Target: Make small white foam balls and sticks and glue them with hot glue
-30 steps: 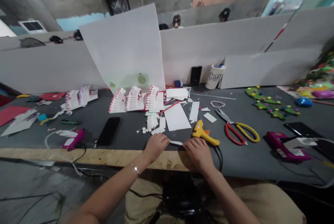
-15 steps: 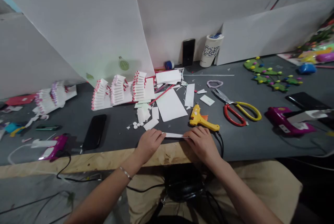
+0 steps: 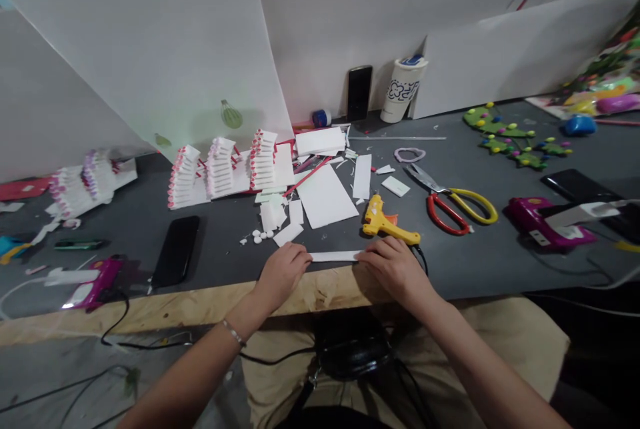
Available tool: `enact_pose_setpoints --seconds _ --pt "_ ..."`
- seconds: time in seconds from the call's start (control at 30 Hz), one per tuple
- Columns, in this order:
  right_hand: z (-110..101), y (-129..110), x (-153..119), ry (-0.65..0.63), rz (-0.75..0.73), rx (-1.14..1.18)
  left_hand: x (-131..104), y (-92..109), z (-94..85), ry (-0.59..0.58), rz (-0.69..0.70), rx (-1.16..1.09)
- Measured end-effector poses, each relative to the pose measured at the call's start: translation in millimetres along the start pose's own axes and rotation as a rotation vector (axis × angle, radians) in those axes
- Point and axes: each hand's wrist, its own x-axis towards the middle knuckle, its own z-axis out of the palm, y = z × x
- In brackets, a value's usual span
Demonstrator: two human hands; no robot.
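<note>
A narrow white strip (image 3: 334, 256), likely paper or thin card, stretches level between my hands just above the table's front edge. My left hand (image 3: 284, 270) pinches its left end, and my right hand (image 3: 391, 267) pinches the other end. Just beyond my right hand lies a yellow glue gun (image 3: 383, 221). Past the strip are a white sheet (image 3: 327, 197), cut white pieces (image 3: 289, 234) and several small white balls (image 3: 260, 236). The fingertips partly hide the ends of the strip.
Scissors with red and yellow handles (image 3: 447, 201) lie right of the glue gun. A black phone (image 3: 176, 251) is at left. Fans of white sticks with red tips (image 3: 263, 161) stand behind. A patterned cup (image 3: 403, 90) and magenta power strips (image 3: 545, 225) are also there.
My hands have spread slightly apart, so more of the white strip shows between them. The strip's broad face now shows more. The view has shifted a little.
</note>
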Motion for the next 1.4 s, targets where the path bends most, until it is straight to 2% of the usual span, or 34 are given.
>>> enact_pose_setpoints --seconds 0.17,0.3,0.43,0.6,0.9,1.2,1.4 --pt "-1.2 -2.9 3.3 0.042 0.027 0.013 2.1 -1.2 -0.6 0.014 -0.04 -0.088" --pt "-4.7 -5.4 8.3 0.082 -0.039 -0.128 -2.2 -3.0 0.4 0.044 0.012 0.04" --pt "-5.4 -4.3 9.6 0.007 -0.124 -0.242 -5.6 -5.0 2.9 0.038 0.082 0.157" --pt "-5.2 -0.1 6.9 -0.062 -0.129 -0.205 -1.1 -6.1 0.8 -0.017 0.026 0.028" --pt "-1.5 -1.0 3.8 -0.01 0.107 0.009 0.2 -3.9 -5.2 -0.011 -0.192 -0.133" --pt "1.8 -5.6 7.2 0.059 0.253 0.042 6.5 -6.5 -8.8 -0.063 -0.324 -0.251" --pt "0.4 -11.5 13.2 0.046 0.345 -0.032 17.8 -4.9 -16.1 -0.168 -0.395 -0.25"
